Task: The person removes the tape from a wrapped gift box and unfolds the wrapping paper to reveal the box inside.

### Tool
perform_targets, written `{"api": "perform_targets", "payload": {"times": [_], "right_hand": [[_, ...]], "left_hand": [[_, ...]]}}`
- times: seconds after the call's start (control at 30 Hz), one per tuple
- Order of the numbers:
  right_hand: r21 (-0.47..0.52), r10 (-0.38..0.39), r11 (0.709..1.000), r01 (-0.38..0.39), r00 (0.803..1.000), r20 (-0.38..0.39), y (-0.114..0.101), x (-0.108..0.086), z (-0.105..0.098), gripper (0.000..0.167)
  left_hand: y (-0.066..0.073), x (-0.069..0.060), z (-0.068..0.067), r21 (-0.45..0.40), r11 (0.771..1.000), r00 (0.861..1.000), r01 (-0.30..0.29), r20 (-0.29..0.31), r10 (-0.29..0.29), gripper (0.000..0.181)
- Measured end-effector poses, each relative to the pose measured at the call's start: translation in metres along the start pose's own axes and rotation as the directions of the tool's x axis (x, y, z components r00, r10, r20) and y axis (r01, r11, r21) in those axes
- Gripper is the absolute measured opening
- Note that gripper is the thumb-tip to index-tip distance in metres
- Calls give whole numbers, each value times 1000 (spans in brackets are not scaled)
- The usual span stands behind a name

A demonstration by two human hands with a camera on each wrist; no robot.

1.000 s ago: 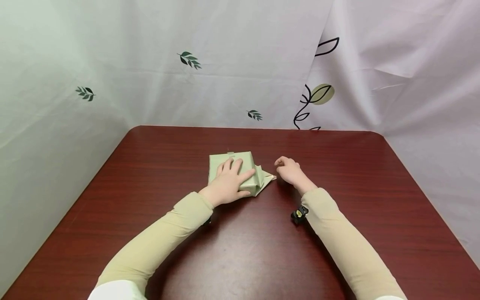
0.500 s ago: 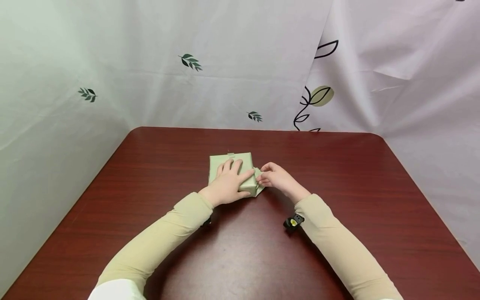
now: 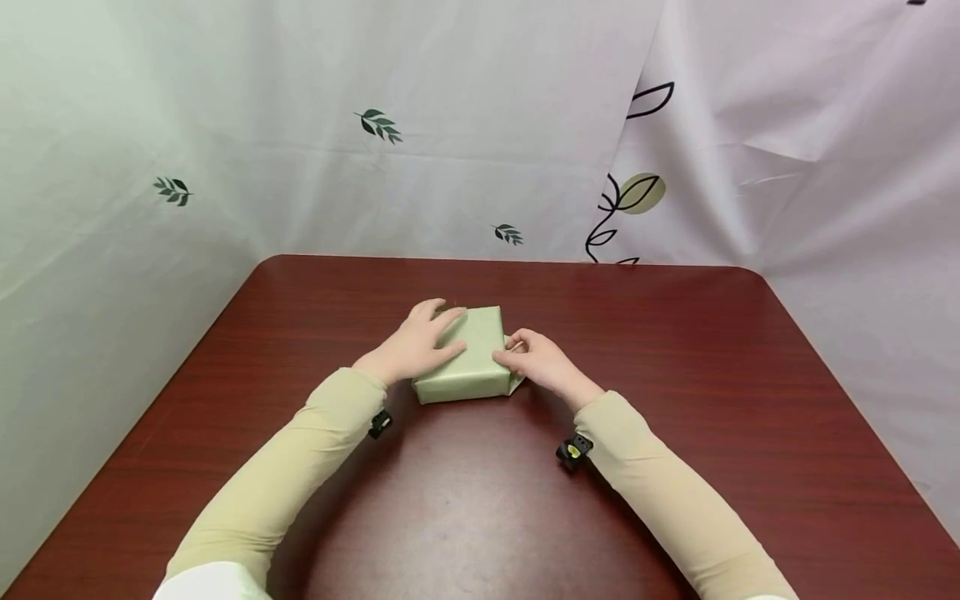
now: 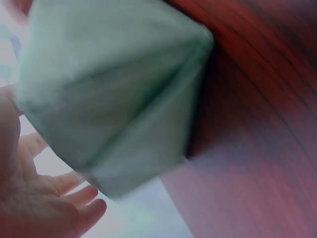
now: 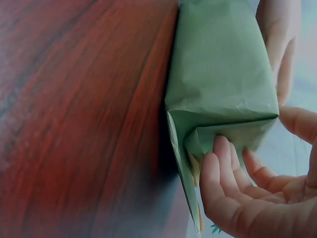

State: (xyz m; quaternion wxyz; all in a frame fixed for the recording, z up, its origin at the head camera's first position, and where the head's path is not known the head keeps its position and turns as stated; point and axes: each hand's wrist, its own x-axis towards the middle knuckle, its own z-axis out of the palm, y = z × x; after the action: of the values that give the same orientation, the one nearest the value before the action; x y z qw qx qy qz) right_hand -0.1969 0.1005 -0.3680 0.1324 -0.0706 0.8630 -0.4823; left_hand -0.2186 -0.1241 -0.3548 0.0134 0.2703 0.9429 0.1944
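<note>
Green-wrapped box between spread left grip and loosely parted right grip at end flap

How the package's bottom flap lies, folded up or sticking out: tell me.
Sticking out: the flap juts beyond the package, beside the right hand.

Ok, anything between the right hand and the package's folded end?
Nothing visible: the right hand has its fingertips right at that end of the package; the left hand is at the opposite side.

Green parcel, blurry in left-wrist view.
</note>
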Motion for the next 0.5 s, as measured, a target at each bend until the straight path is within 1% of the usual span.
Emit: {"api": "perform_targets", "payload": {"times": [0.1, 0.2, 0.33, 0.43, 0.5], "right_hand": [[-102, -9, 995, 6, 1000, -27, -1, 0, 3, 33], [-153, -13, 988, 7, 999, -33, -1, 1, 3, 34], [-184, -37, 982, 29, 999, -36, 2, 3, -2, 33], [-208, -61, 977, 52, 997, -41, 4, 6, -8, 29], [-221, -71, 973, 59, 996, -46, 6, 9, -14, 27]], "left_hand": [[-10, -2, -3, -41, 998, 998, 58, 28, -56, 57], [-15, -4, -3, -53, 996, 997, 77, 22, -76, 60], [-16, -7, -4, -40, 995, 995, 96, -1, -97, 63], [-14, -10, -3, -32, 995, 995, 98, -10, -99, 65], [-12, -13, -2, -43, 994, 995, 98, -13, -99, 66]]}}
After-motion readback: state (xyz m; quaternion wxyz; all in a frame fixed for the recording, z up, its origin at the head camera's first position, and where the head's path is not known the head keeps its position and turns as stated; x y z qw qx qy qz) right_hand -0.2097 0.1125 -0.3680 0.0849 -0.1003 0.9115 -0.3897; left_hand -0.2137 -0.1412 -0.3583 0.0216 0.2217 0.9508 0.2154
